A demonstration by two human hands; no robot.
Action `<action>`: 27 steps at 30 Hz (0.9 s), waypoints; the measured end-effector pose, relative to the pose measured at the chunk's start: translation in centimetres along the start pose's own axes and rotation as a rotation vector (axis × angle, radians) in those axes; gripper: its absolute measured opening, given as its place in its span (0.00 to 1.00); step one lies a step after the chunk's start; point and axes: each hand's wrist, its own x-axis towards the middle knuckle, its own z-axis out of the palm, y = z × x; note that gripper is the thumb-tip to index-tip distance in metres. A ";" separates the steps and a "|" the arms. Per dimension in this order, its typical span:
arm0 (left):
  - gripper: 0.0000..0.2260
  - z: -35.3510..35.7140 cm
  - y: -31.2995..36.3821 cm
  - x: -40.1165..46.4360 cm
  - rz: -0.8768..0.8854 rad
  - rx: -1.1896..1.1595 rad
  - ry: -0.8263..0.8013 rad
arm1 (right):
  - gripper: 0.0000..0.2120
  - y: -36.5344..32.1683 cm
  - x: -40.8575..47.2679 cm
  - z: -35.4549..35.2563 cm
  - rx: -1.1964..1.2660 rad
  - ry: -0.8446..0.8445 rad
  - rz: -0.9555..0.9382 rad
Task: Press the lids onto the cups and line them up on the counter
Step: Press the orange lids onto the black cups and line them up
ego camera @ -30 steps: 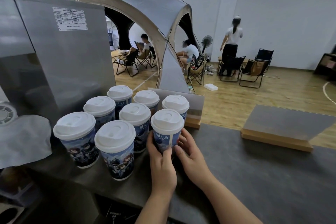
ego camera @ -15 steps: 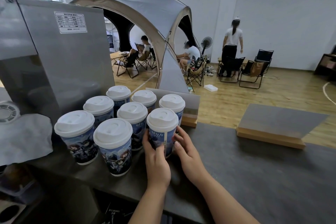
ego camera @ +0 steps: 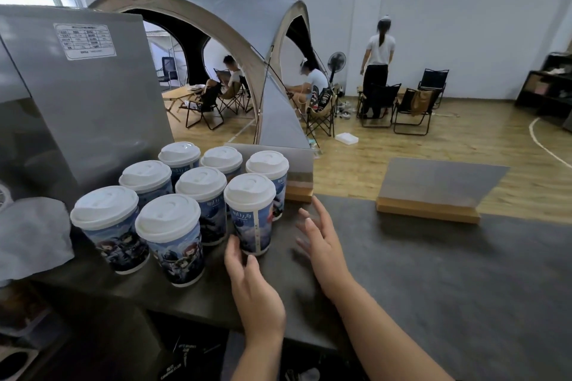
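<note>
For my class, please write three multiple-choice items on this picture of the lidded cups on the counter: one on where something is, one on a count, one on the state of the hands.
1. Where does the nearest-right cup stand relative to the left hand?
A. Just beyond its fingertips
B. Behind its wrist
C. On the wooden floor

2. How many lidded cups stand on the counter?
A. Five
B. Eight
C. Eleven

3. What is the right hand doing?
A. Pressing a lid down
B. Lifting a cup
C. Open, apart from the cups

Answers: 1 A, the cup's base sits just past the left fingertips. 2 B, three rows show three, three and two white lids. 3 C, its fingers are spread with clear counter between them and the cup.
</note>
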 end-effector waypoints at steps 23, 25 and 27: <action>0.17 34.1 -0.8 -28.9 -0.526 0.261 -1.200 | 0.20 -13.2 -17.2 -47.5 -0.134 0.991 -0.021; 0.16 36.8 -0.6 -32.6 -0.525 0.245 -1.286 | 0.19 -13.7 -18.6 -51.2 -0.149 1.057 -0.028; 0.16 39.6 -1.0 -35.9 -0.518 0.244 -1.363 | 0.18 -13.9 -20.0 -54.5 -0.162 1.122 -0.018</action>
